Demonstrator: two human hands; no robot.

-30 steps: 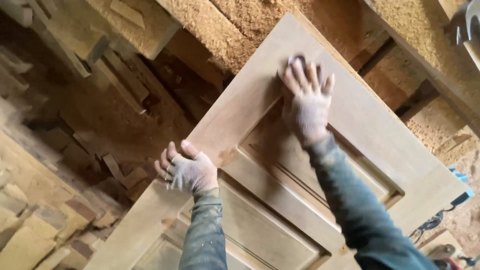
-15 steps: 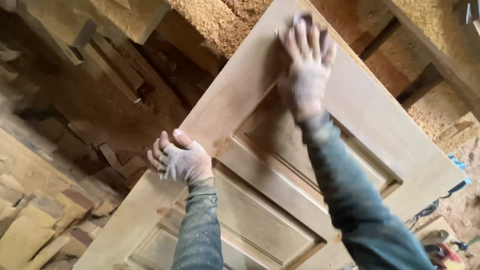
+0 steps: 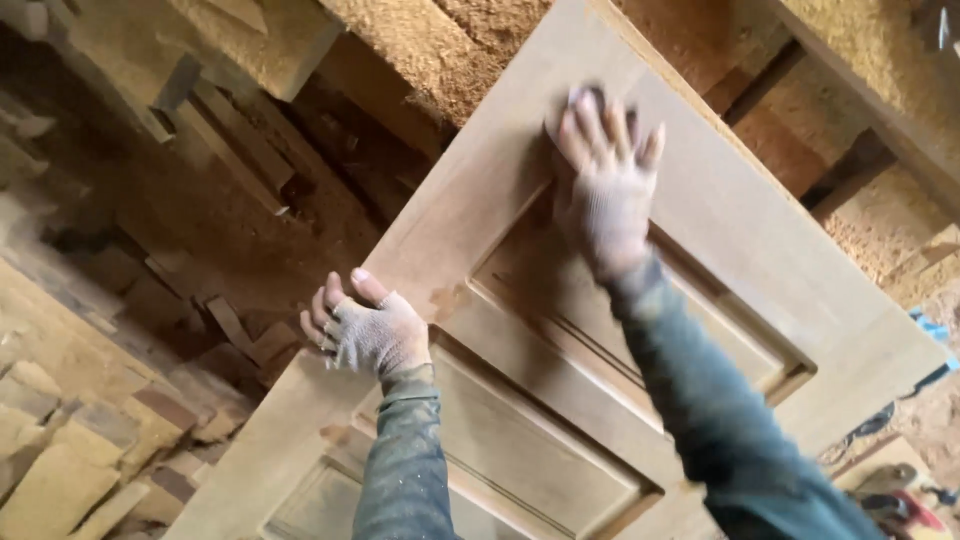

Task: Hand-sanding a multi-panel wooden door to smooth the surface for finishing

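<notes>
your right hand (image 3: 607,190) lies flat on the upper part of the wooden panel door (image 3: 700,230), gloved fingers spread wide and pressed down on a small pale pad (image 3: 580,98), perhaps sandpaper; only its edge peeks out past your fingertips, so its kind is hard to tell. your left hand (image 3: 365,330) grips the door's near long edge, fingers curled over the side and thumb resting on the face, just beside a darker smudge in the wood. both hands wear dusty knit gloves, and your dark sleeves (image 3: 720,420) cross over the recessed panels, hiding part of the middle rail.

the door lies across the view at a slant, its face up, its far corner reaching toward the upper right. it has raised frames around sunken panels, one under your right wrist and another below your left forearm.

around it: heaps of sawdust (image 3: 430,40) lie beyond the top edge, and a long wooden beam (image 3: 880,90) runs along the upper right. to your left, offcuts and short planks (image 3: 210,130) are scattered over dark ground, with stacked pale wood blocks (image 3: 60,440) at the lower left. at the lower right corner something red and black (image 3: 900,500) sits by the door's edge, too cut off to identify.
</notes>
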